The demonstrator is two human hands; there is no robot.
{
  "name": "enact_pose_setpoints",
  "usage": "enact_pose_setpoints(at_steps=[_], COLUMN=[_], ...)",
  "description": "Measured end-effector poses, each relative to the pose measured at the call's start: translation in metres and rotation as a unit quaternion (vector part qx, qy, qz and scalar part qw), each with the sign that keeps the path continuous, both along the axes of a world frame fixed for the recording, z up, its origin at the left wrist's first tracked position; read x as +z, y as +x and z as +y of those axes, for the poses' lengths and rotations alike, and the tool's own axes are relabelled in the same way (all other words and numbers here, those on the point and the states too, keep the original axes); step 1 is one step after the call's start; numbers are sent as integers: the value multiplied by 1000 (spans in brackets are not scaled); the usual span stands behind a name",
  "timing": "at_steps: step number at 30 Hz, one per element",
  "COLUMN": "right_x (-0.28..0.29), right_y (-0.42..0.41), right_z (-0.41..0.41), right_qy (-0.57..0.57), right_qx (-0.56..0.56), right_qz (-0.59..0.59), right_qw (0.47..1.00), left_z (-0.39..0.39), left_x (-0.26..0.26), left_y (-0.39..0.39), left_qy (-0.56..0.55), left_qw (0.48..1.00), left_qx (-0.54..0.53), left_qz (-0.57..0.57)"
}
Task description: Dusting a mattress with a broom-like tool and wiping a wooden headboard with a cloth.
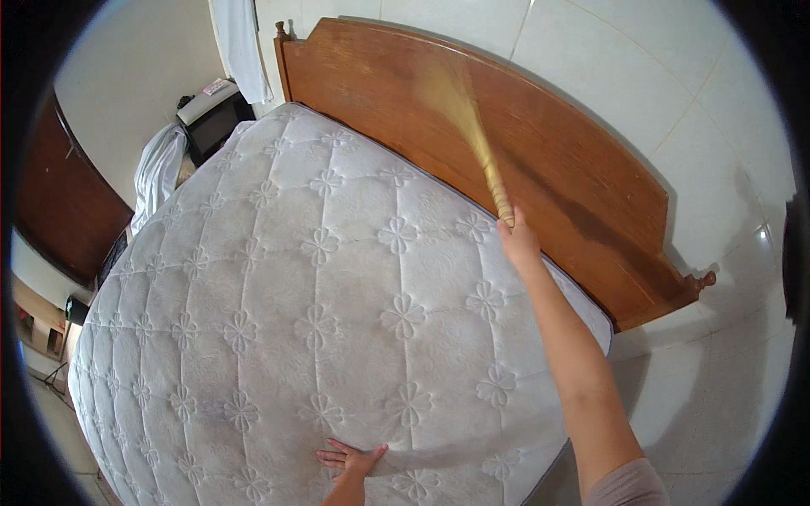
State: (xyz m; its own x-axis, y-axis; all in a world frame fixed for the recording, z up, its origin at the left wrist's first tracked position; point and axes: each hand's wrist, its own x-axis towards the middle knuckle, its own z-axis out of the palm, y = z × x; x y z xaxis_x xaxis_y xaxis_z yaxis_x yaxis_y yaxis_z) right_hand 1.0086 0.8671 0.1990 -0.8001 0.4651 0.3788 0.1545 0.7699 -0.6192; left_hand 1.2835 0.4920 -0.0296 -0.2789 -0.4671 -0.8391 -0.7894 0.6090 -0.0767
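Note:
My right hand (521, 240) grips the bound handle of a straw hand broom (482, 155). Its bristle end is blurred and overlaps the upper part of the wooden headboard (405, 76); whether it touches the wood I cannot tell. Spread fingers of my left hand (352, 458) rest on the quilted mattress (361, 278), near its lower edge in view. The mattress is bare, off-white with stitched flower shapes, and greyish in places.
Beyond the mattress's far left corner stands an old box-shaped television (218, 120) with small items on top. Striped cloth (156, 166) hangs beside it, and a white curtain (242, 50) hangs at the wall. A dark wooden door (69, 190) is at far left. Tiled wall (607, 57) backs the headboard.

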Motion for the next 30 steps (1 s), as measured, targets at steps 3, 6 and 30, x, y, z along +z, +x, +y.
enact_pose_setpoints(at_steps=[3, 6, 30], right_x=[12, -6, -133], right_y=[-29, -66, 228], right_z=[-25, -36, -38], right_qy=[41, 52, -55], right_qx=[-6, 53, 112], right_qz=[-218, 153, -383], right_qw=[975, 985, 915], left_z=[1, 3, 9], left_x=[4, 7, 2], left_y=[-1, -9, 2], left_qy=[-3, 13, -13], left_qw=[1000, 999, 999], left_qx=[-11, -12, -31], left_qz=[-21, -49, 18])
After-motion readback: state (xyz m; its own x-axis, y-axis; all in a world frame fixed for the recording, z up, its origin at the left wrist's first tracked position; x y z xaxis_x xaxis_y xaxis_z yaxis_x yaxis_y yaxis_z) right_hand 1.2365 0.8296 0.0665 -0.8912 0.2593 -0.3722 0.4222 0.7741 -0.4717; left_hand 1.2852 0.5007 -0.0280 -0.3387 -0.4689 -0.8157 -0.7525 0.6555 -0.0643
